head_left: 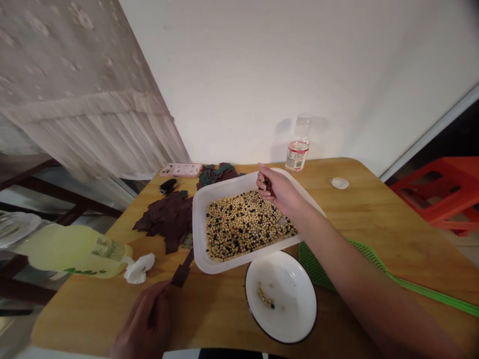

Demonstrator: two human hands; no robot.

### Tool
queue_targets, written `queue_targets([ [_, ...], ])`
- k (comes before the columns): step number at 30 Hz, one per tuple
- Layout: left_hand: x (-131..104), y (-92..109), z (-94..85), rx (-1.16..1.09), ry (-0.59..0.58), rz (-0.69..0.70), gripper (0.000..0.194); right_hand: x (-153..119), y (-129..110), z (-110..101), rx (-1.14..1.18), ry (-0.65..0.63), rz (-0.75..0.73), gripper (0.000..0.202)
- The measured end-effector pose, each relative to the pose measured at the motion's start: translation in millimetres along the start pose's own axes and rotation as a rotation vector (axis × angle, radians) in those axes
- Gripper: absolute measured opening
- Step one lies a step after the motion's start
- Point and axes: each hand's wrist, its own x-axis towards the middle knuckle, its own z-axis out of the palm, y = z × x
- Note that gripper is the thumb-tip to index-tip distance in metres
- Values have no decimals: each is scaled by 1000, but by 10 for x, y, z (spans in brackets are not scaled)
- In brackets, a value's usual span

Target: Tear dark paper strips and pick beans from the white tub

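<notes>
My right hand [275, 189] is raised over the back right of a white plastic tray [199, 234], its fingers curled round some dark beads. Pale and black beads [243, 224] cover much of the tray's bottom. My left hand [147, 319] is at the table's front left, fingers curled, beside a dark strip [181, 274]; whether it grips the strip is unclear. A white bowl [292, 309] with a dark rim stands in front of the tray. Several pale beads and a black one [272, 306] lie in it.
Dark pieces [168, 217] are piled left of the tray, near a phone [181, 170] and a black object [167, 186]. A yellow bottle [78, 252] and tissue [138, 269] lie left. Behind stands a clear bottle [298, 149]; right are a lid [340, 183] and green mesh [314, 269].
</notes>
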Motion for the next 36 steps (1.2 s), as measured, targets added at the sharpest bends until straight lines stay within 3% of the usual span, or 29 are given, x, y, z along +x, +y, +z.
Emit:
queue_targets([
  [24,0,-7,9,26,27,26,22,-7,23,-11,-6,-44,0,41],
  [36,13,8,11,12,45,39,22,-9,32,-4,-73,0,30,40],
])
